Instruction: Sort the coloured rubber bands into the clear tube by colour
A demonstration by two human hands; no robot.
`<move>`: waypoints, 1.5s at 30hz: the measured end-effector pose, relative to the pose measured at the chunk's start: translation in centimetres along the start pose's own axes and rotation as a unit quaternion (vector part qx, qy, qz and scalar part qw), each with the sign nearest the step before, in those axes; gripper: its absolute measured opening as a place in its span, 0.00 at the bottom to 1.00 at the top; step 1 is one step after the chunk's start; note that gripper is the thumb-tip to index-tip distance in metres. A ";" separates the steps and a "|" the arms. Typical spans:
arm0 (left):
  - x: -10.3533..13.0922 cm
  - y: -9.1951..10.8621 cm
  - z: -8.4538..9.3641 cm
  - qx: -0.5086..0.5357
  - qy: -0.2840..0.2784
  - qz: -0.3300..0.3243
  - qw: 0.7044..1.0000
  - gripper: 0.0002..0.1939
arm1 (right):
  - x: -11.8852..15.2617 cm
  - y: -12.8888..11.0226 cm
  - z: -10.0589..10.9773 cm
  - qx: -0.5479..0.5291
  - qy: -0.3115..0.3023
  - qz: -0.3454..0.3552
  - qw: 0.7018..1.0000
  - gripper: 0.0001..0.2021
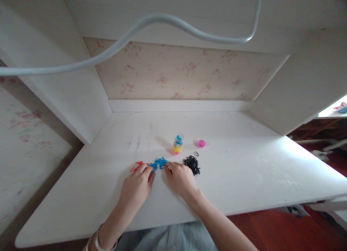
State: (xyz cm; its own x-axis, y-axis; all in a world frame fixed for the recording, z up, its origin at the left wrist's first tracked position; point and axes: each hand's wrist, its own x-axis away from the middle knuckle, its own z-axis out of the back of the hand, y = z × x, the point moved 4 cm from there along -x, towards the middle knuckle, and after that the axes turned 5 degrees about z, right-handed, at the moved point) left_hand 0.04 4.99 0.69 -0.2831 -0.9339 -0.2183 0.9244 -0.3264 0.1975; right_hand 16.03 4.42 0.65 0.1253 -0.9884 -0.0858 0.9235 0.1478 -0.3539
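Observation:
A small pile of blue rubber bands [162, 162] lies on the white table between my two hands. My left hand [137, 183] rests at its left side with curled fingers, thumb and fingertips closed around a few blue bands at the edge. Red rubber bands [138, 164] are scattered just beyond the left fingers, partly covered by them. My right hand [181, 177] bends in from the right, its fingertips pinched at the blue pile's right edge. Beside its knuckles sits a heap of black rubber bands [192, 165]. What exactly each fingertip grips is mostly hidden.
Behind the piles stands a clear jar [178, 144] with pink, yellow and blue contents in layers. A pink lid [201, 143] with a loop lies to its right, near a single black band [196, 154]. A white cable [162, 18] crosses overhead; panels flank the table.

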 end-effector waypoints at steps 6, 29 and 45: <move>-0.1 0.4 0.0 -0.034 -0.006 -0.010 0.999 0.11 | 0.7 0.3 0.4 -0.034 0.021 0.027 0.999 0.12; -0.4 1.2 -0.5 -0.104 -0.026 0.011 0.994 0.14 | -1.4 4.7 10.7 -0.133 0.242 0.049 0.960 0.15; -0.5 1.0 -0.3 -0.059 0.004 0.024 0.998 0.13 | -5.1 3.4 12.1 0.113 0.098 0.162 0.975 0.13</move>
State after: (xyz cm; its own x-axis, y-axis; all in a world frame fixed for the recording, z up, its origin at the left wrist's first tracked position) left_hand 1.20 5.18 0.67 -0.2354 -0.9469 -0.2193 0.9607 -0.2608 0.0952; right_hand 22.92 9.56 11.16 0.3728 -0.8617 -0.3443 0.9058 0.4185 -0.0663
